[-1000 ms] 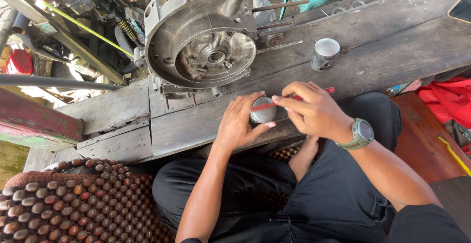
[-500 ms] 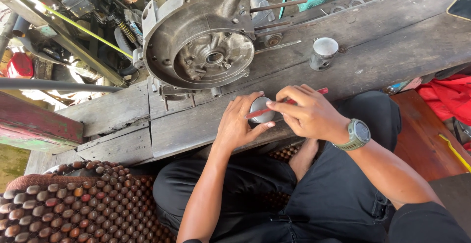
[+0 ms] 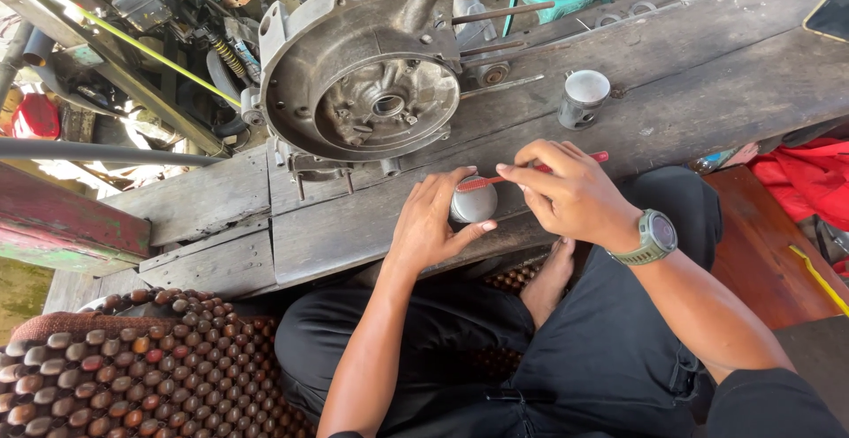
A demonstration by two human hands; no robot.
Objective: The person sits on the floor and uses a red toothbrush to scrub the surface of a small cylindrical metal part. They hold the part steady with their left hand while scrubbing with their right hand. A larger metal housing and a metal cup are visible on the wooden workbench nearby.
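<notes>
Grey engine casing [image 3: 371,76] on wooden bench [image 3: 707,76], metal cylinder [image 3: 583,99], beaded seat mat [image 3: 133,358], red cloth [image 3: 800,177]

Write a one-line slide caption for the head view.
Left hand steadies a metal piston on a wooden bench while right hand brushes it with a red toothbrush.

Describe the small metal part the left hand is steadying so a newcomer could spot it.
Start at the big round grey engine casing on the plank bench. Just below it, the left hand cups a short silvery metal cylinder. Unlike the open metal cup farther right, a red-handled toothbrush lies across it.
</notes>
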